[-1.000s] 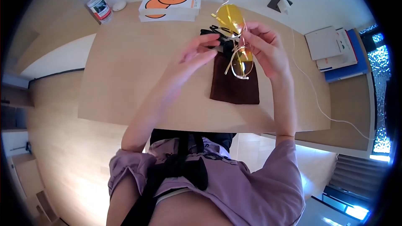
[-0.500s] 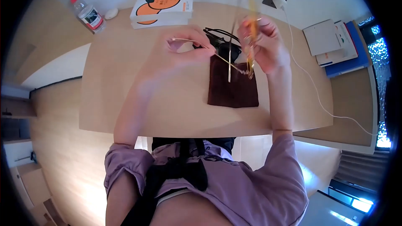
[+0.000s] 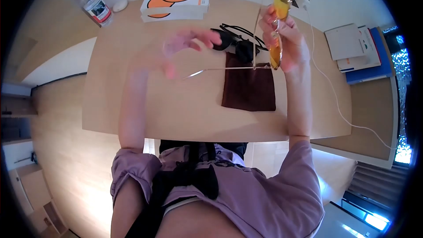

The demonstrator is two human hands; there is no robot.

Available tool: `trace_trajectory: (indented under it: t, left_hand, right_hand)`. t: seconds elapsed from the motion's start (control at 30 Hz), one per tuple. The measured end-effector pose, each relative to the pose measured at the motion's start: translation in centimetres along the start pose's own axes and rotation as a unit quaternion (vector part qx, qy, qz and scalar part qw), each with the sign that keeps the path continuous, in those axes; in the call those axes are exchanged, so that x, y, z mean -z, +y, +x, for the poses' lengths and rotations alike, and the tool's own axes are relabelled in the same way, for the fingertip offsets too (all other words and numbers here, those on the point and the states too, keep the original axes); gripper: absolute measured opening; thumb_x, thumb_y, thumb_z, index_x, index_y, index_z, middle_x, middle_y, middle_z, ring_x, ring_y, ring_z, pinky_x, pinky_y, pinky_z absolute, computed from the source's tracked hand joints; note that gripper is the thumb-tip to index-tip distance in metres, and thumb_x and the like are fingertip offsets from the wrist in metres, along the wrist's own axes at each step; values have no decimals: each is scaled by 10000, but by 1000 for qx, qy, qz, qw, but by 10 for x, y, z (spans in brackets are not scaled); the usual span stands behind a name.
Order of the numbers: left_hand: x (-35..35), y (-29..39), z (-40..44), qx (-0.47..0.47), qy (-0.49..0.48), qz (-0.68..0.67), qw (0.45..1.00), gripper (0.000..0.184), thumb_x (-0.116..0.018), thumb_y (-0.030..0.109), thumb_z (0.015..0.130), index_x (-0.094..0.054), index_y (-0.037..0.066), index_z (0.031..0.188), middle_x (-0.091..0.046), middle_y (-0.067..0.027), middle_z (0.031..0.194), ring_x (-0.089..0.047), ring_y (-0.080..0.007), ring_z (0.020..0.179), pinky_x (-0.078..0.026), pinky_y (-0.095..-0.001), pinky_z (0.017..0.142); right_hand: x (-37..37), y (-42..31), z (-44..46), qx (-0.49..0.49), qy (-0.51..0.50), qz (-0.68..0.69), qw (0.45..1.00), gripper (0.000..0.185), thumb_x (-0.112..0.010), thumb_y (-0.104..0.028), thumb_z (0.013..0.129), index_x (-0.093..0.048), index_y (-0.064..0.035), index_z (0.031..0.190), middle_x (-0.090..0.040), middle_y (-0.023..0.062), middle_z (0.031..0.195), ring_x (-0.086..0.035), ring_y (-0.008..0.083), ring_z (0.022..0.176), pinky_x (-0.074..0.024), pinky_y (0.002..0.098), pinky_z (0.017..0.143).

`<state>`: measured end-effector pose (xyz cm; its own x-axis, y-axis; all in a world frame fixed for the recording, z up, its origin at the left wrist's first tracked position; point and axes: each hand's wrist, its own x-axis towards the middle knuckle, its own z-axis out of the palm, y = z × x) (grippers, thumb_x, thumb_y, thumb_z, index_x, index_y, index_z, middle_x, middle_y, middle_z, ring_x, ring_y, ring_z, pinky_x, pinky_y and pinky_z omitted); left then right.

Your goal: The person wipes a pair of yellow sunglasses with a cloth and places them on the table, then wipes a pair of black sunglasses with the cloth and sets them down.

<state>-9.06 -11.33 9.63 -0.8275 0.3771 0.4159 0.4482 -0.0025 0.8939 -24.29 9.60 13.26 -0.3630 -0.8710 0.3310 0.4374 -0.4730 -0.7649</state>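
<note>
My right hand (image 3: 288, 39) grips a pair of yellow-tinted glasses (image 3: 276, 52) by the frame, held up above the desk with the lenses one above the other. Both thin metal temples stick out from the frame, one pointing left and one pointing up. Near the tip of the left-pointing temple, my left hand (image 3: 187, 48) is apart from the glasses, its fingers spread and slightly blurred. Below and behind the glasses lie black sunglasses (image 3: 243, 49) and a dark brown cloth (image 3: 249, 90), flat on the desk.
On the desk (image 3: 176, 105), a white box with orange fruit pictures (image 3: 176, 1) stands at the back. A red-capped bottle (image 3: 94, 8) and a small white object (image 3: 120, 5) are at the left. Papers and a blue folder (image 3: 363, 74) lie right, beside a white cable (image 3: 324, 76) from a plug.
My left hand has let go of the temple and opened, moving slightly left. The glasses have turned in my right hand, so the lenses now show more.
</note>
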Motion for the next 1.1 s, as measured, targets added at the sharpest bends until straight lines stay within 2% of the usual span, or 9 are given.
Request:
trace_trajectory:
  t: [0.07, 0.3, 0.4, 0.6, 0.67, 0.8, 0.87, 0.97, 1.1]
  left_hand:
    - [-4, -6, 8, 15, 176, -97, 980, 597, -634, 347, 711, -429, 47, 1184, -515, -74, 1065, -521, -188, 891, -379, -346, 821]
    - [-32, -2, 4, 135, 159, -192, 959, 276, -602, 199, 765, -559, 39, 987, -571, -18, 864, -523, -101, 804, -388, -206, 716]
    - [-10, -13, -14, 171, 318, -230, 904, 152, -593, 154, 776, -575, 58, 893, -562, 15, 798, -519, -79, 742, -385, -180, 681]
    - [-2, 2, -10, 157, 424, 17, 892, 152, -617, 186, 768, -580, 56, 836, -553, 19, 739, -485, -54, 688, -370, -190, 611]
    - [-3, -5, -4, 69, 570, 301, 761, 182, -604, 221, 781, -591, 48, 837, -571, 2, 766, -494, -47, 714, -368, -198, 614]
    - [2, 24, -17, 244, 422, 185, 853, 289, -554, 289, 813, -572, 35, 948, -588, -39, 860, -508, -70, 728, -383, -212, 642]
    - [8, 25, -19, 278, 166, -104, 940, 387, -487, 335, 843, -511, 23, 1071, -586, -75, 951, -534, -98, 773, -388, -215, 635]
    - [-26, 20, 4, 166, 313, -238, 905, 425, -449, 337, 859, -453, 21, 1144, -578, -85, 1002, -552, -123, 815, -411, -233, 643]
    - [-34, 12, 13, 87, 325, -320, 886, 416, -459, 320, 858, -456, 16, 1143, -569, -78, 1035, -555, -133, 880, -430, -249, 716]
  right_hand:
    - [-7, 5, -1, -37, -3, 9, 999, 151, -515, -62, 814, -544, -6, 951, -535, 43, 868, -503, 105, 660, -438, 195, 568]
    - [-24, 19, -3, -128, 36, -172, 976, 156, -606, -100, 772, -591, 1, 891, -583, 55, 750, -558, 110, 656, -461, 221, 559]
    - [-25, 17, -4, -133, 39, -226, 964, 156, -603, -116, 778, -593, 7, 873, -577, 46, 725, -550, 90, 603, -454, 209, 510]
    - [-32, 17, -2, -95, 81, -391, 912, 123, -583, -83, 791, -589, 16, 863, -582, 45, 719, -541, 78, 533, -442, 195, 470]
    - [-31, 19, -2, -60, 84, -406, 908, 96, -570, -54, 796, -582, 27, 846, -589, 51, 700, -544, 73, 523, -437, 188, 460]
    - [-32, 17, -2, -45, 81, -427, 900, 104, -567, -67, 803, -577, 29, 840, -581, 42, 653, -539, 68, 508, -435, 183, 455]
    - [-34, 17, -1, -53, 92, -437, 893, 110, -565, -73, 806, -573, 30, 844, -576, 35, 630, -537, 66, 502, -433, 180, 455]
    - [-35, 19, -1, -56, 82, -454, 885, 112, -563, -72, 806, -572, 30, 852, -575, 30, 631, -539, 62, 507, -433, 178, 455]
    - [-36, 25, -1, -45, 79, -440, 893, 112, -561, -69, 805, -574, 25, 864, -579, 26, 655, -538, 51, 521, -430, 172, 463]
